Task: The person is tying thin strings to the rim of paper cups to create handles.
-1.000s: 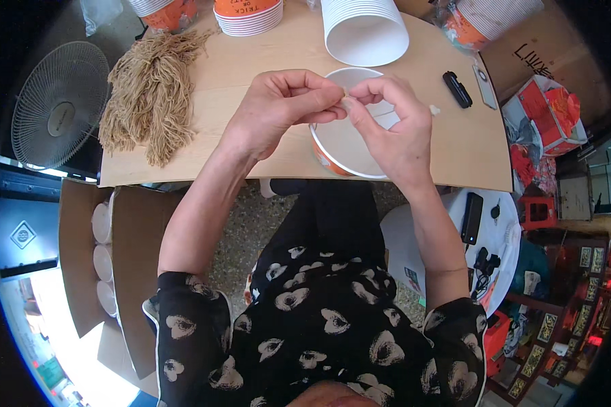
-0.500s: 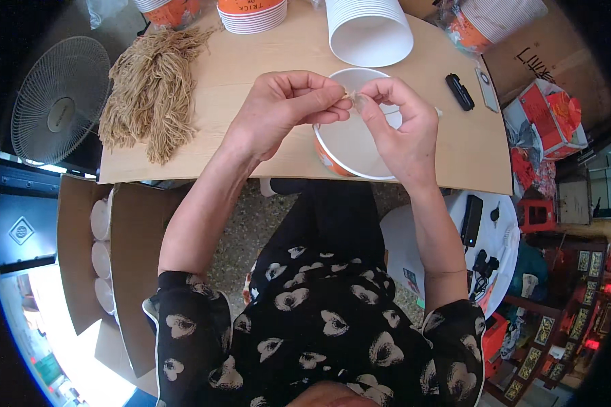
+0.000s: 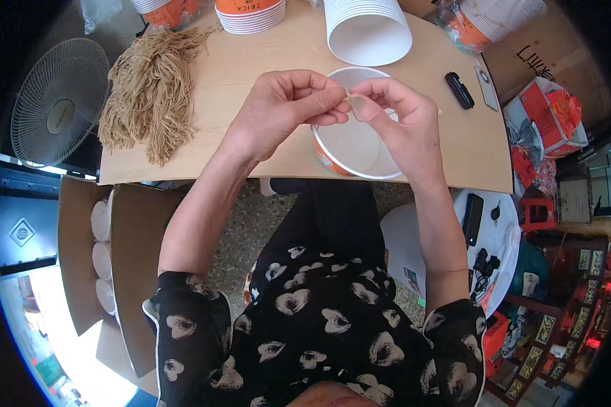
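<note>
Over the near middle of the table, my left hand (image 3: 278, 112) and my right hand (image 3: 407, 125) meet fingertip to fingertip. Both are closed in a pinch on a small bit of tan twine (image 3: 348, 96), most of it hidden by the fingers. Below them stands a paper bucket (image 3: 349, 146), white inside and orange outside, its mouth facing up and partly covered by my right hand. To the left of my left hand lies a thick bundle of tan twine (image 3: 149, 91) with loose, frayed ends.
Nested white buckets (image 3: 370, 37) lie at the back, beside an orange stack (image 3: 251, 15). A black clip-like object (image 3: 459, 91) rests at the right. An open carton (image 3: 132, 237) and a fan (image 3: 61, 102) flank the table's left; a white round surface (image 3: 414, 230) is lower right.
My right hand has turned slightly, its thumb now lying flatter against the twine. The left hand keeps its pinch almost in place, and the bucket stays put.
</note>
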